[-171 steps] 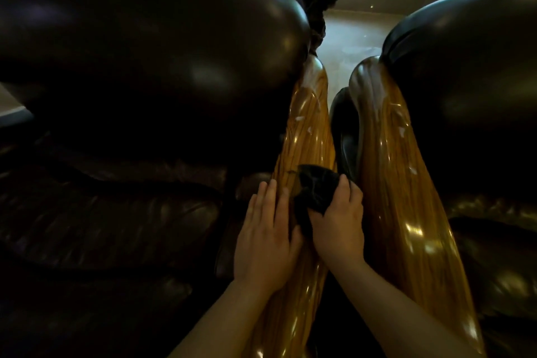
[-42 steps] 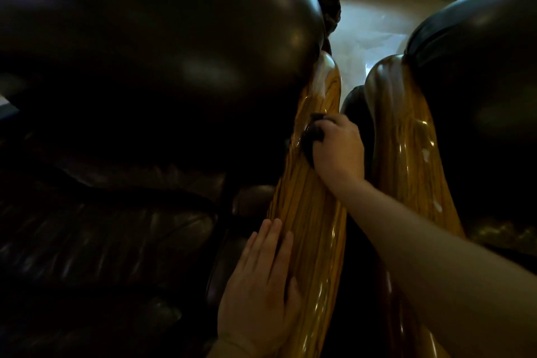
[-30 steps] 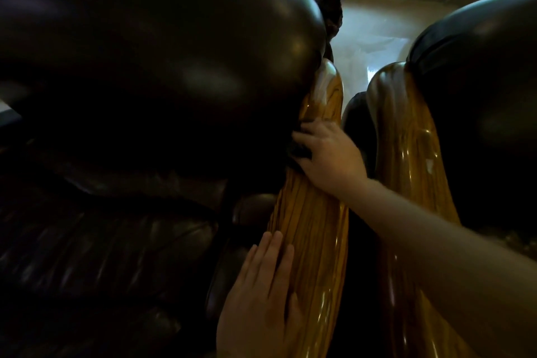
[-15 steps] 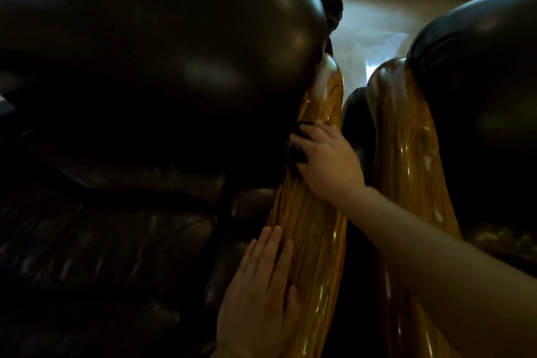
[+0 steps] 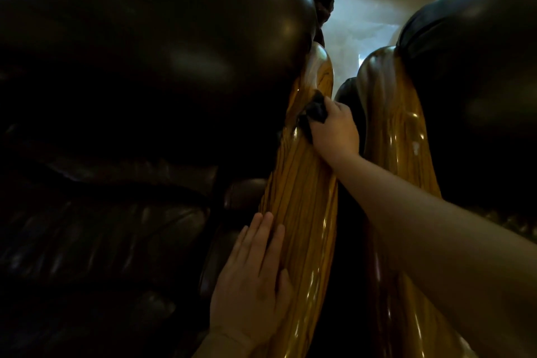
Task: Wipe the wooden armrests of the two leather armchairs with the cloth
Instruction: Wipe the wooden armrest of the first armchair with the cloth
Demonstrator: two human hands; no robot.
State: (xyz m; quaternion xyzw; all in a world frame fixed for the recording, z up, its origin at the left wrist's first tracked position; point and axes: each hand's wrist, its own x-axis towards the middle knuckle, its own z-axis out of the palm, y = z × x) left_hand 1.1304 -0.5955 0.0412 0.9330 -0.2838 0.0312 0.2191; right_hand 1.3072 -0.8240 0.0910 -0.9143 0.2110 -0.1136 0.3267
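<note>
two wooden armrests run side by side between the dark leather chairs. the right hand (image 5: 334,128) is bunched around a dark cloth (image 5: 315,110), pressing it on the far part of the left chair's armrest (image 5: 302,200), near where the wood meets the leather back. the left hand (image 5: 252,276) lies flat and unclenched on the near end, gripping nothing, probably to brace the reach. the right chair's armrest (image 5: 392,131) carries a pale speck and looks unwiped.
</note>
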